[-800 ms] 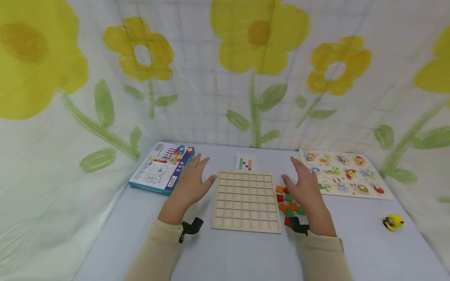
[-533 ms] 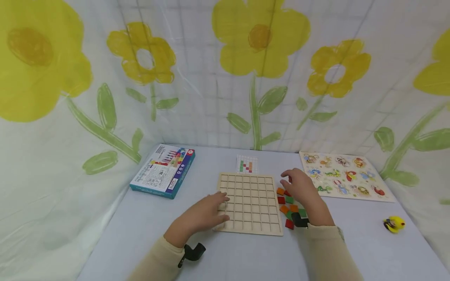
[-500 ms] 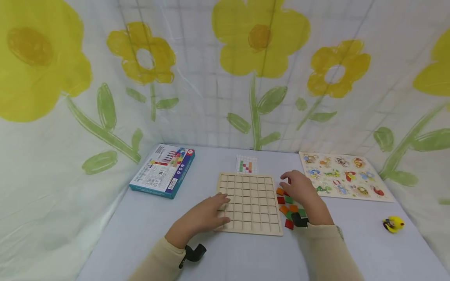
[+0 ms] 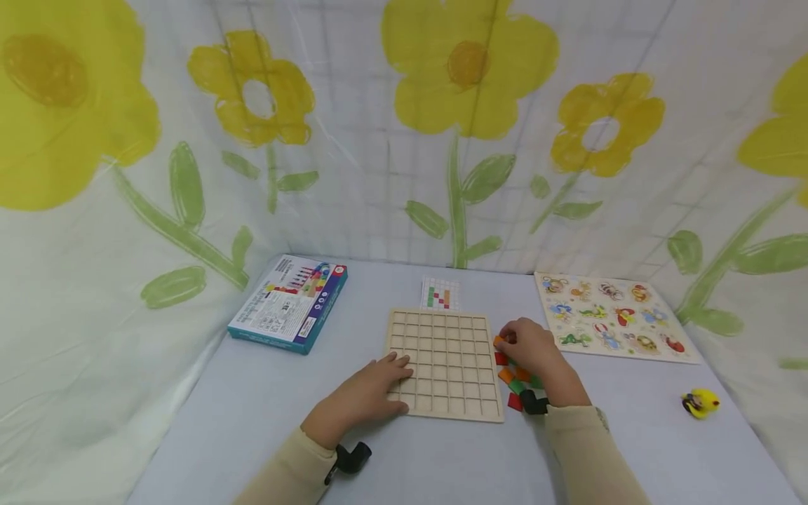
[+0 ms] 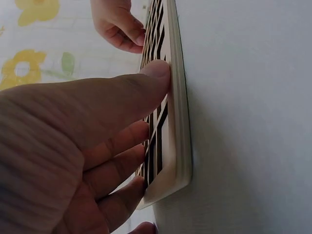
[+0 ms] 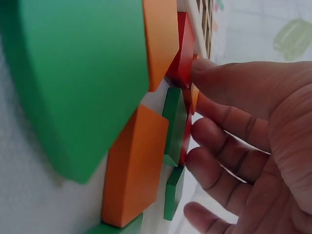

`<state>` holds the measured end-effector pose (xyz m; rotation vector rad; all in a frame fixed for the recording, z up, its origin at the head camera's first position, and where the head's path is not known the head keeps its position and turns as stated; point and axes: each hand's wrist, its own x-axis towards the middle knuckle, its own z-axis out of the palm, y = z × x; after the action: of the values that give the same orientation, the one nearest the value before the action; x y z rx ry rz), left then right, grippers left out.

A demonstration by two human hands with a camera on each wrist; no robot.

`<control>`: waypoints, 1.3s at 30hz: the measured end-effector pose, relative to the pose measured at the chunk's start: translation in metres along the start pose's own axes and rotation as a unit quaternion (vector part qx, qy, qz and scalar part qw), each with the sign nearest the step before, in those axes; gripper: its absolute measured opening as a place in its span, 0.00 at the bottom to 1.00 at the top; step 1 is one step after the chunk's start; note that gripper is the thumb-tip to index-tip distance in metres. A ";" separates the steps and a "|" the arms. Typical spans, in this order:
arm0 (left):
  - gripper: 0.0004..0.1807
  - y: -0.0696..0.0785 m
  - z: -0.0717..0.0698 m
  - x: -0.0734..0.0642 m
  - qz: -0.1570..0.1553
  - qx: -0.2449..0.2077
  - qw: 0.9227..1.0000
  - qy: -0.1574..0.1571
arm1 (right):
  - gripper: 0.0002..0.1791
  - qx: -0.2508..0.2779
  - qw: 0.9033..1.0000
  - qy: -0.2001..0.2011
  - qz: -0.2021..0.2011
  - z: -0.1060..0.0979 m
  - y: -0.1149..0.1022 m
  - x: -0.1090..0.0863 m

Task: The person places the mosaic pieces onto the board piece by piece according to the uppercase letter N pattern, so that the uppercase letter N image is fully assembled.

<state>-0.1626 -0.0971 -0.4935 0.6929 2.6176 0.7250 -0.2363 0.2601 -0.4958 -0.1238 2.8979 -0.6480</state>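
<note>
A square wooden grid board [image 4: 445,365] lies in the middle of the table. My left hand [image 4: 366,396] rests on its left edge, fingers loosely spread; in the left wrist view the thumb [image 5: 156,69] touches the board's rim. At the board's right side lies a group of red, green and orange square tiles. My right hand [image 4: 533,347] is over their far end, thumb and forefinger pinching an orange tile [image 4: 498,341] that is still among the others. In the right wrist view this orange tile [image 6: 195,100] is partly hidden by the thumb. The right hand's other fingers are curled.
Behind the board lies a pattern card [image 4: 440,294] with coloured squares. A flat game box [image 4: 287,301] is at the back left. An insect picture board [image 4: 612,315] lies at the back right, with a small yellow toy figure [image 4: 699,403] nearer on the right.
My left hand has come from above the table, near the box, down onto the board's left edge. My right hand has lowered to the tiles, and its fingers have drawn together at an orange one.
</note>
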 end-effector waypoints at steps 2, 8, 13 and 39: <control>0.36 0.000 0.000 0.001 0.002 0.001 1.000 -0.001 | 0.14 -0.002 1.000 0.001 0.003 0.000 0.000 0.001; 0.36 0.002 -0.001 -0.001 -0.001 -0.002 1.000 0.001 | 0.10 0.011 1.000 0.012 -0.002 -0.001 -0.001 0.000; 0.35 0.004 -0.003 -0.003 -0.003 -0.008 1.000 0.001 | 0.06 0.045 0.997 0.065 -0.019 -0.004 -0.010 -0.005; 0.35 0.002 -0.001 -0.002 -0.008 -0.002 1.000 0.008 | 0.02 0.079 0.995 0.026 -0.060 0.032 -0.071 0.011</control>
<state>-0.1606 -0.0969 -0.4917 0.6675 2.6327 0.7345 -0.2383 0.1815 -0.4953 -0.2653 2.8908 -0.9113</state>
